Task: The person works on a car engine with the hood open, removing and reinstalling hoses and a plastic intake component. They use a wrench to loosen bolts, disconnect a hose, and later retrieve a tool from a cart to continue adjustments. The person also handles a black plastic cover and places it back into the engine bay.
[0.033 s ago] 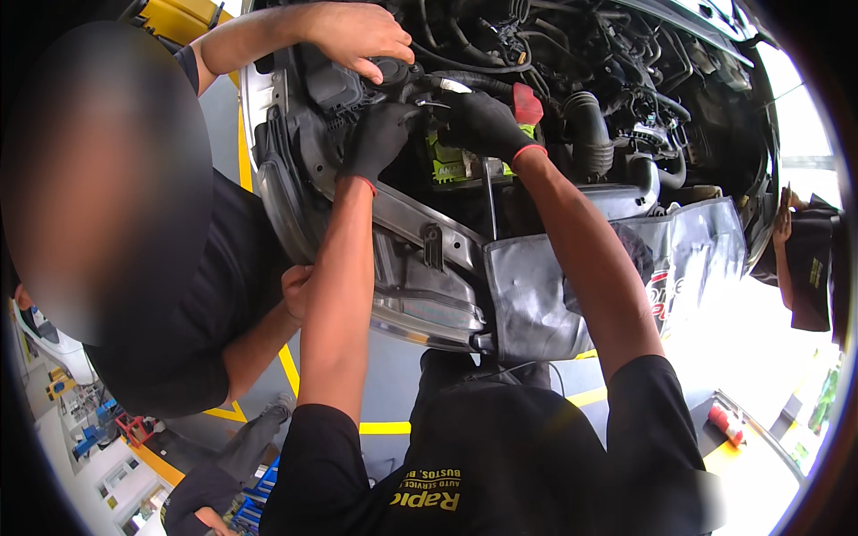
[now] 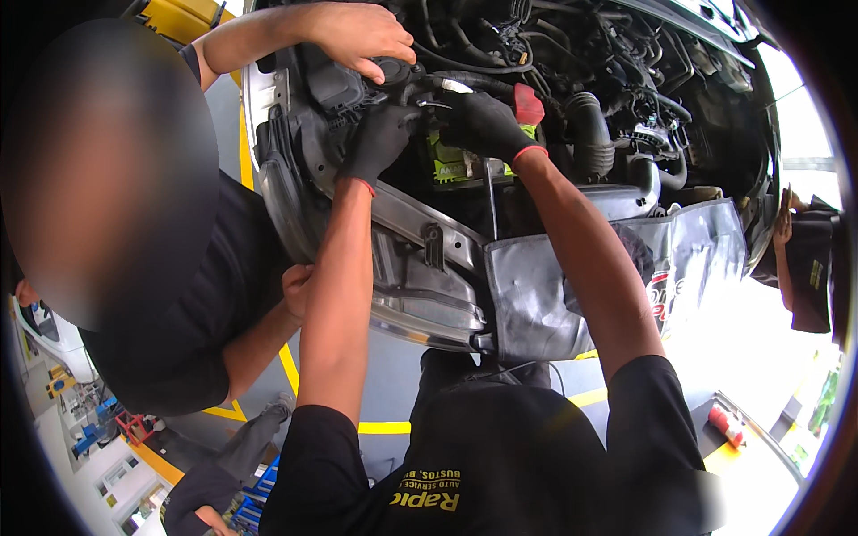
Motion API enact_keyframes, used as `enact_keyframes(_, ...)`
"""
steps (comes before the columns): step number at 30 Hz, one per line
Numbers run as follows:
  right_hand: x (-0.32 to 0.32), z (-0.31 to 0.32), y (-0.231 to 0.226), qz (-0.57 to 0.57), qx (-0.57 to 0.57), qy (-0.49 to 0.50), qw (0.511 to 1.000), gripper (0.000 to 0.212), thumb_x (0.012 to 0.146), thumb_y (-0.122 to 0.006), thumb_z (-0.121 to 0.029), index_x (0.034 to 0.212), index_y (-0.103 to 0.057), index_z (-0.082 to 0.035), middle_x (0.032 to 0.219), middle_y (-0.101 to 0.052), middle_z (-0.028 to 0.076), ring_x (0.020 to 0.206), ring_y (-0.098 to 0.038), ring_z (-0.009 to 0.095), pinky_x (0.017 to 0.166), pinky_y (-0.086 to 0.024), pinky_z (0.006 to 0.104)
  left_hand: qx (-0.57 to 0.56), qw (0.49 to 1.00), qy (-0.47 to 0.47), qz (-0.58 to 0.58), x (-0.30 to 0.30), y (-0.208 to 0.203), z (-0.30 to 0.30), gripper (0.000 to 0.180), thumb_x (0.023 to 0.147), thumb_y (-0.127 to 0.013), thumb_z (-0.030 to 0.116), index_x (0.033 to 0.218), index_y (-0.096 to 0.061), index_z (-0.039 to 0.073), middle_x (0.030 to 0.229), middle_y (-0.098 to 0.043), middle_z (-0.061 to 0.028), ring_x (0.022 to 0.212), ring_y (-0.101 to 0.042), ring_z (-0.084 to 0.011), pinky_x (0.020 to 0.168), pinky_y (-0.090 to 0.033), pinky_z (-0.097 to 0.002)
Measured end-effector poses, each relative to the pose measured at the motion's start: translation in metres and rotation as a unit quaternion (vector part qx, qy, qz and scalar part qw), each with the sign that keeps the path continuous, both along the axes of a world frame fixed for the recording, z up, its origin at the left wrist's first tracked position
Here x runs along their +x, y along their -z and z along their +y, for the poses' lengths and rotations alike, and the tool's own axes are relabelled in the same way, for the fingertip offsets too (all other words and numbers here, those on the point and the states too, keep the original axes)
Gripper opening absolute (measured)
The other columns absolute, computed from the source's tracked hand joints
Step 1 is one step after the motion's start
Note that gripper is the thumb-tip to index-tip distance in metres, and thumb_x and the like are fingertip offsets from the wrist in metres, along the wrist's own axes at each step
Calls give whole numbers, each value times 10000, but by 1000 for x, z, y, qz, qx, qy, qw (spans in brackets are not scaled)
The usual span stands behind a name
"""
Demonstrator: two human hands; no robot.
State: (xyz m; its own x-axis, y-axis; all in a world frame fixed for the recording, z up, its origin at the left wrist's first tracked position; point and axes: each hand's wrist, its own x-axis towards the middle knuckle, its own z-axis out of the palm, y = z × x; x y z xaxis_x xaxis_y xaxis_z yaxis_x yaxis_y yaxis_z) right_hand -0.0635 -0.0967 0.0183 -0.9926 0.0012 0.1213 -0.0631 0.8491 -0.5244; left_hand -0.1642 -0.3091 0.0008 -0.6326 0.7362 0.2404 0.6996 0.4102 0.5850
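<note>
Both my hands wear black gloves with red cuffs and work inside a car's engine bay. My left hand (image 2: 380, 141) is closed, fingers bent, beside the black parts left of the battery; what it grips is hidden. My right hand (image 2: 487, 123) is closed above the green car battery (image 2: 460, 168) and covers much of its top. A slim silvery metal tool (image 2: 433, 104) reaches from my right fingers towards my left hand. Its kind is too small to tell. A red terminal cover (image 2: 528, 104) stands just right of my right hand.
At left, a co-worker leans in, with one bare hand (image 2: 362, 37) over a black round cap. A metal rod (image 2: 489, 201) rises near the battery. A dark fender cover (image 2: 536, 295) drapes over the front edge. A ribbed air duct (image 2: 587, 134) stands at right. Another person's hands (image 2: 784, 219) show far right.
</note>
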Motion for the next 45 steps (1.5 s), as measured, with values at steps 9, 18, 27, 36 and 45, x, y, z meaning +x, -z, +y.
enact_keyframes(9,10,-21,-6,194,55,-45,978,439,848,-813,-282,1277,-752,-214,1146,-772,119,1071,-739,352,820,-610,500,-17,996,22,-80,-6,-32,-26,287,937,-695,94,1206,-795,89,1183,-754,-231,1134,-704,-431,968,-555,-486)
enact_keyframes(18,19,-43,-1,40,74,-142,986,223,799,-793,-245,1003,-822,-158,892,-770,161,856,-757,377,744,-597,500,-233,970,52,-52,-8,-22,-56,403,892,-669,122,1286,-719,57,1258,-744,-220,1185,-690,-422,1044,-541,-494)
enact_keyframes(27,28,-51,-8,20,102,-81,991,224,841,-809,-306,952,-793,-113,875,-764,174,841,-753,385,733,-589,517,-328,938,67,-86,-14,-7,-51,400,894,-703,156,1288,-736,99,1293,-744,-199,1189,-705,-405,1029,-550,-489)
enact_keyframes(36,156,-20,-68,70,17,130,989,273,861,-827,-231,1120,-799,-154,972,-748,121,894,-744,361,735,-580,479,-172,957,217,-82,-12,6,-41,332,931,-787,228,1221,-792,67,1163,-780,-156,1021,-748,-324,971,-558,-427)
enact_keyframes(45,352,1,-40,79,10,372,925,265,852,-847,-189,1106,-779,-156,1065,-705,84,968,-715,322,787,-568,457,16,998,27,-49,101,-98,-26,273,1042,-719,190,1259,-751,28,1228,-767,-159,1125,-737,-321,995,-555,-410)
